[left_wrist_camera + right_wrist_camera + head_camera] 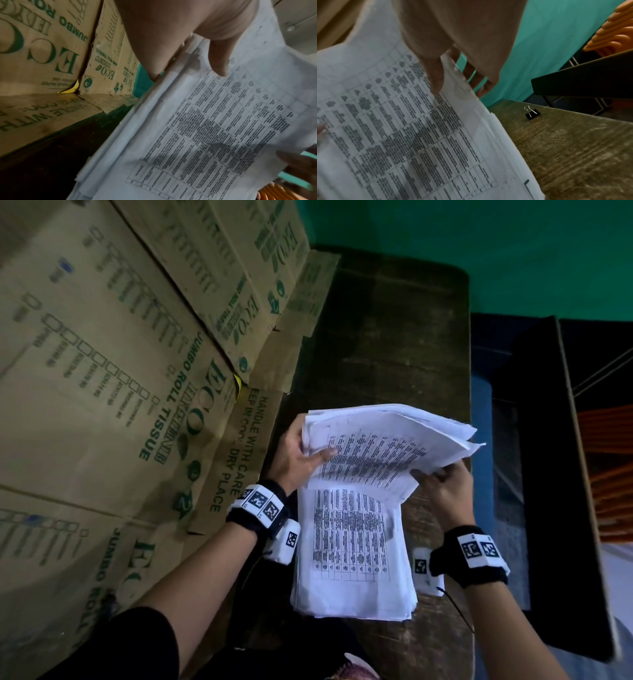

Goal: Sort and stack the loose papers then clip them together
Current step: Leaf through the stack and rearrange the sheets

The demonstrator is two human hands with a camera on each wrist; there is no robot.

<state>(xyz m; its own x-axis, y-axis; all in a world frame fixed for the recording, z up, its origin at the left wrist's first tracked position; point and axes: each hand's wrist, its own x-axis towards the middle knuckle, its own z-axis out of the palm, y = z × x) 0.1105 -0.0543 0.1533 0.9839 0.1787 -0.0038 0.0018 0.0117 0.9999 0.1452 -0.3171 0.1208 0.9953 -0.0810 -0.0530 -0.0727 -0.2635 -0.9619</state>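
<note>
Gripping a raised paper bundle (387,446), both hands, over a dark wooden table (394,337) between cardboard boxes (102,371) and green wall (479,241).

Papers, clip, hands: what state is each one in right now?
Held bundle of papers: lifted, fanned, gripped at both ends.
Paper stack: flat on the table.
Binder clip: closed, unused, on the table.
Left hand: gripping the bundle.
Right hand: gripping the bundle.

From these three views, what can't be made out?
- Printed table text on the lifted white paper sheets: blurred in every view.
- Small black binder clip: shown by the right wrist alone; the sheets hide it from the head.
- Right hand fingertips: under the sheets.
</note>
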